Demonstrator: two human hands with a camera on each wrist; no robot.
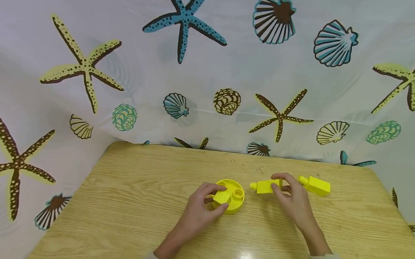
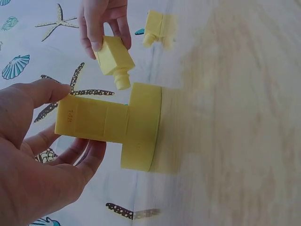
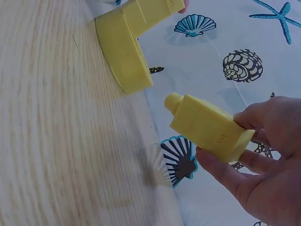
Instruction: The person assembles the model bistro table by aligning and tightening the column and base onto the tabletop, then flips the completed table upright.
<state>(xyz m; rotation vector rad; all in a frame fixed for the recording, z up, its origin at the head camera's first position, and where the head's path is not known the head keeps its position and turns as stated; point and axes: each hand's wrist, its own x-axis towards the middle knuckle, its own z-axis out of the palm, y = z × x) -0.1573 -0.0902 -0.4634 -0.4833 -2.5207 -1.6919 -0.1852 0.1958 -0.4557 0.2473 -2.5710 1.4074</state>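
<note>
A round yellow base point(image 1: 239, 203) with raised ring sockets stands on the table. My left hand point(image 1: 197, 212) grips a yellow rectangular block point(image 2: 91, 117) between thumb and fingers. That block stands upright against the base's top; its lower end is hidden, so I cannot tell whether a peg sits in a socket. To the right, my right hand point(image 1: 296, 204) holds a second yellow block point(image 3: 207, 125) near its flat end, above the table. A stepped round peg point(image 3: 173, 102) on this block points left toward the base, apart from it.
A third yellow block point(image 1: 318, 186) with a similar peg lies on its side on the wooden table point(image 1: 129, 203), just beyond the right hand. Behind the table's back edge hangs a white cloth point(image 1: 209, 76) printed with starfish and shells.
</note>
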